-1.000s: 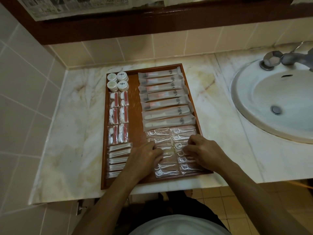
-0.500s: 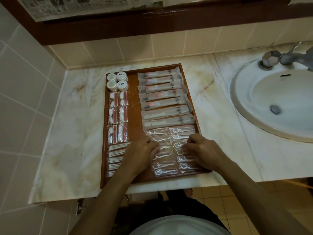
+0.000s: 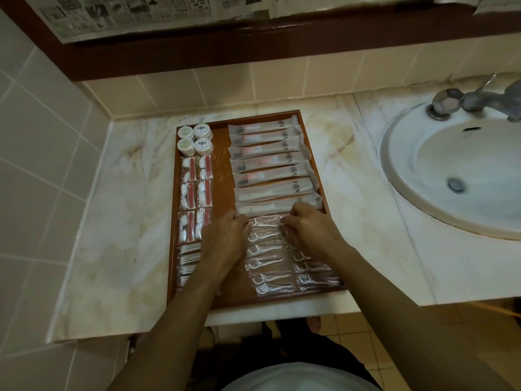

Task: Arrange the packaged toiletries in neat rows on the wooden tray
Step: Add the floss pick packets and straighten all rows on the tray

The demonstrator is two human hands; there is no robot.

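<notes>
A wooden tray (image 3: 222, 176) lies on the marble counter. It holds round white containers (image 3: 194, 138) at the far left, long toothbrush packets (image 3: 270, 162) stacked in a column at the right, cotton kits (image 3: 196, 190) and swab packets (image 3: 186, 261) down the left side. Clear floss pick packets (image 3: 265, 251) form two columns at the near right. My left hand (image 3: 225, 238) has curled fingers at the left end of the top floss packet. My right hand (image 3: 310, 231) pinches the top packet of the right column, and hides part of that column.
A white sink basin (image 3: 451, 170) with a metal tap (image 3: 462, 104) sits to the right. Tiled walls close the left side and the back. The tray's near edge lies close to the counter front edge (image 3: 282, 313).
Both hands have slid away from me along the floss columns, from the middle rows up to the top packets just below the toothbrush packets.
</notes>
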